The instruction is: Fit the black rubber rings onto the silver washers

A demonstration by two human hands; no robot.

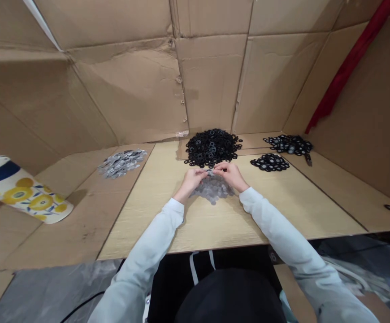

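Left hand (193,179): its fingers are pressing together on a small piece (210,172), too tiny to make out fully.
Right hand (231,175): its fingers are pinching the same piece from the 3 o'clock side.
Small piece: it is sitting between the hands, at the centre of the clock.
Pale discs (213,190): a loose pile is spreading at 6 o'clock on the surface (134,211).
Black rings (211,148): a big heap is lying at 12 o'clock, just beyond the fingers.
Filled rings (270,162): two piles with pale centres are lying between 2 and 3 o'clock, seemingly done.
Silvery discs (123,163): another pile is lying at 9 o'clock, well apart.
Progress: many pieces seem finished; plenty of rings and discs are apparently waiting, while one piece is being handled.
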